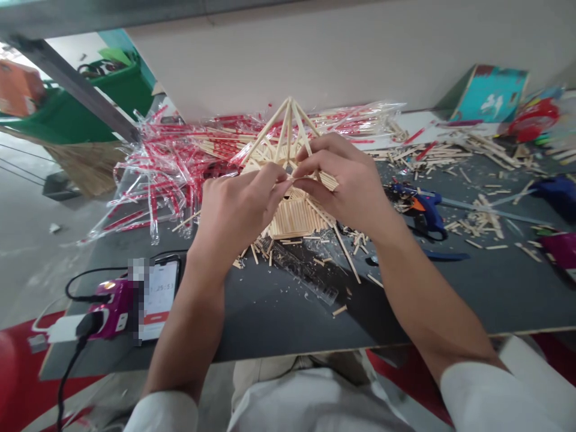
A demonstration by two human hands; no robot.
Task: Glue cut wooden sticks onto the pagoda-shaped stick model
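Note:
A small house-shaped model of thin wooden sticks stands on the dark grey table, with bare sticks rising to a peak at the back. My left hand and my right hand meet right in front of the model. Both pinch the same short wooden stick between thumb and fingers, held against the model's roof. The lower front wall shows beneath my hands.
A heap of red-and-clear plastic wrappers lies behind and left. A blue glue gun rests to the right among loose stick offcuts. A clear ruler lies near the front. A phone and a purple charger sit front left.

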